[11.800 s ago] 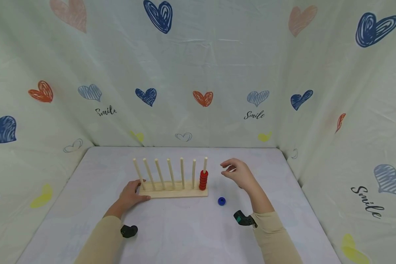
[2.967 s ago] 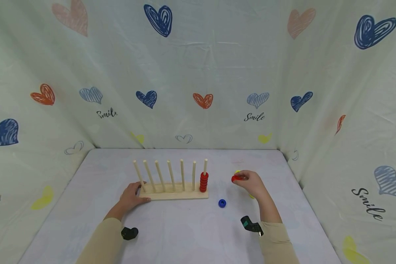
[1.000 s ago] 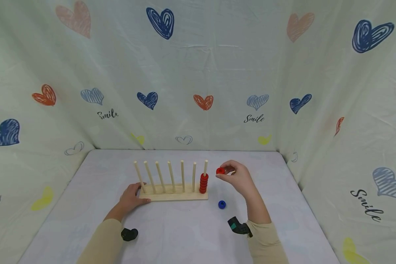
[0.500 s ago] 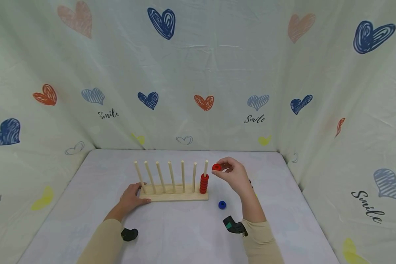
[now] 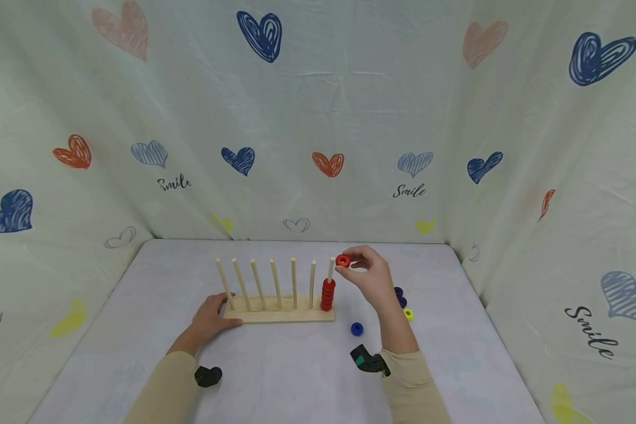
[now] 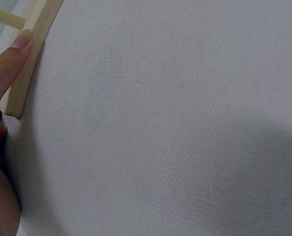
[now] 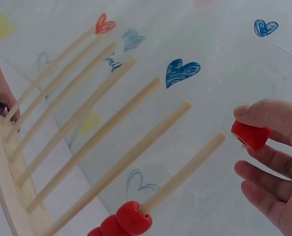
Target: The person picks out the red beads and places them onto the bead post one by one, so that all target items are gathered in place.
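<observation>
A wooden peg rack with a row of upright pegs stands on the table. Its rightmost peg carries a stack of red beads, and the top of that peg is bare. My left hand grips the rack's left end, the thumb lying on the front edge of the base. Between thumb and fingers, my right hand pinches a loose red bead. In the right wrist view this bead is just beside the tip of the rightmost peg, apart from it.
A blue bead lies on the table right of the rack. Beyond the right forearm are dark purple beads and a yellow bead, partly hidden by the arm. A heart-printed curtain surrounds the white table.
My right hand has picked up a red bead from the table's right side and brought it left and up to the rightmost peg's top. The left hand stays on the rack.
</observation>
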The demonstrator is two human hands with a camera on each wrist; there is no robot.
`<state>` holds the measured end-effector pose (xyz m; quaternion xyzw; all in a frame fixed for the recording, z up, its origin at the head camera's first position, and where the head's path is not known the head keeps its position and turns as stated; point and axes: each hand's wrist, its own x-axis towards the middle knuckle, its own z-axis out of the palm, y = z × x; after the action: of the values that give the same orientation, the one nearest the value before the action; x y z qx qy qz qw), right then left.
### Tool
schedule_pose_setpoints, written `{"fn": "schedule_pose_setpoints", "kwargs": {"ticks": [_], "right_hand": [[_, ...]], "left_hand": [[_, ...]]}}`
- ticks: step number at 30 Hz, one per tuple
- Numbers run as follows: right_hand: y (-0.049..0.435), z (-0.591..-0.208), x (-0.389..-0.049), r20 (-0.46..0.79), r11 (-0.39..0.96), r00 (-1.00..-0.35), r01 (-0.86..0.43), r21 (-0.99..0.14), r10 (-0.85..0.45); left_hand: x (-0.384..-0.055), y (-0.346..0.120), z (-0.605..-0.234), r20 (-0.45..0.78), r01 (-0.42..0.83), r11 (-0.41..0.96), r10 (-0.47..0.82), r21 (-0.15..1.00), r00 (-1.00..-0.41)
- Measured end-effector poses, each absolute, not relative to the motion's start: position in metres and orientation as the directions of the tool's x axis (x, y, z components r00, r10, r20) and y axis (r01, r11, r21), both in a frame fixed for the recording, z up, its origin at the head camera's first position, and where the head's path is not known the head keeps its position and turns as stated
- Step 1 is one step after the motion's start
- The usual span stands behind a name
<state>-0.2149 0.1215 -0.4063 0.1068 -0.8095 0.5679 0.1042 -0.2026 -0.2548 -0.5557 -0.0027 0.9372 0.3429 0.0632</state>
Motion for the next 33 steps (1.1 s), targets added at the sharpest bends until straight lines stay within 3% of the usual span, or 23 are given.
{"fn": "schedule_pose_setpoints", "kwargs": {"ticks": [8,33], "right_hand": [[0.116,-0.408,-0.216,0.315,0.271,-0.946,-0.324,-0.906,-0.079],[0.104,-0.407,-0.22,0.285,0.273,-0.957,-0.29,-0.917,-0.06]], "left_hand": [[-0.201,-0.253,-0.553,-0.115,-0.047,0.771,0.034,0.636,-0.993],[-0.203,-0.255,-0.555,-0.112,-0.038,0.767,0.044,0.641,-0.993]]}}
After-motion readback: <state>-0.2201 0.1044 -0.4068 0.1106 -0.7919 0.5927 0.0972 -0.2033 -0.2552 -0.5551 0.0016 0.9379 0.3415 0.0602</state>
